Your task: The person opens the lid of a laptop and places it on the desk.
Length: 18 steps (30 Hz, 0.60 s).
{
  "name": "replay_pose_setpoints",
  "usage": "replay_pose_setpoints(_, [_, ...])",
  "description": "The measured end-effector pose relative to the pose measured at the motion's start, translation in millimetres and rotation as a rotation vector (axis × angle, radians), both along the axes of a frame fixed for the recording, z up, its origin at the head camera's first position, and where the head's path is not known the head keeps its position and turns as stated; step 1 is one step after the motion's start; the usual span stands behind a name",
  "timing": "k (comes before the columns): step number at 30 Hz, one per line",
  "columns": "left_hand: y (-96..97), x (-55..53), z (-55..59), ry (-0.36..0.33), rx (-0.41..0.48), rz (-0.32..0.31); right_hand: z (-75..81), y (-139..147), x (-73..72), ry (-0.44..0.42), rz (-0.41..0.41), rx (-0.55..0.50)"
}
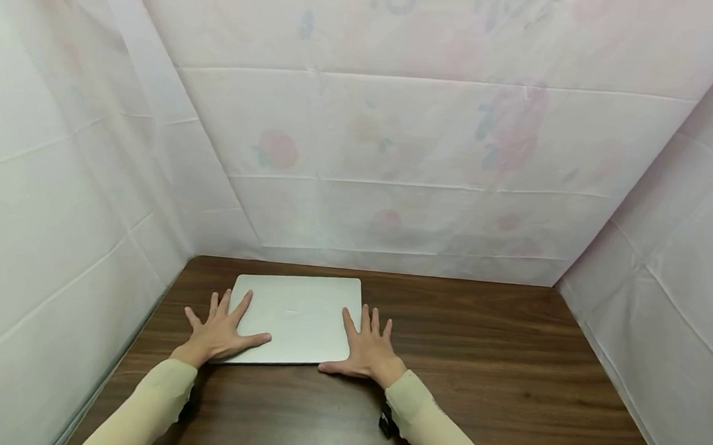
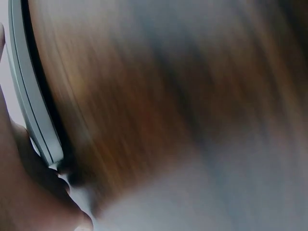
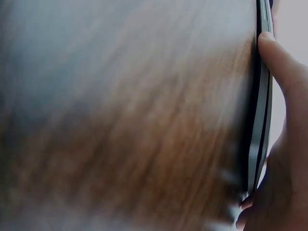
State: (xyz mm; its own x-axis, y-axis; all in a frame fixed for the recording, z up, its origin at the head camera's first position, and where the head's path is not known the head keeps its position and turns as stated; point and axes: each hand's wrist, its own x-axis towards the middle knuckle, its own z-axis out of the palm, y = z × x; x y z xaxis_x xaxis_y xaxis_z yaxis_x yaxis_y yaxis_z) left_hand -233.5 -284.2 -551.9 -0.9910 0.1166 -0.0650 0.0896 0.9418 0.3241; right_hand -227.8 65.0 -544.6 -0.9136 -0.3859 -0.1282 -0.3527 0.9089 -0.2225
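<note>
A closed silver laptop (image 1: 295, 327) lies flat near the back left of the wooden table. My left hand (image 1: 219, 333) is spread over its left side, with the thumb on the lid and the outer fingers past the edge. At the opposite side, my right hand (image 1: 366, 351) has its fingers splayed along the right edge and its thumb at the front edge. The right wrist view shows that thumb (image 3: 279, 57) against the laptop's thin front edge (image 3: 259, 125). Part of the same edge (image 2: 38, 96) appears in the left wrist view beside the left hand.
Dark brown wood grain marks the table (image 1: 494, 364), which extends to the right and in front of the laptop. White cloth hangs behind it as a back curtain (image 1: 417, 219), with more cloth on the left and right sides.
</note>
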Motion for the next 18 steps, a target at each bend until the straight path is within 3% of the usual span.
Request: replay_pose_setpoints(18, [14.9, 0.9, -0.6, -0.026, 0.043, 0.007, 3.8, 14, 2.0, -0.024, -0.009, -0.008])
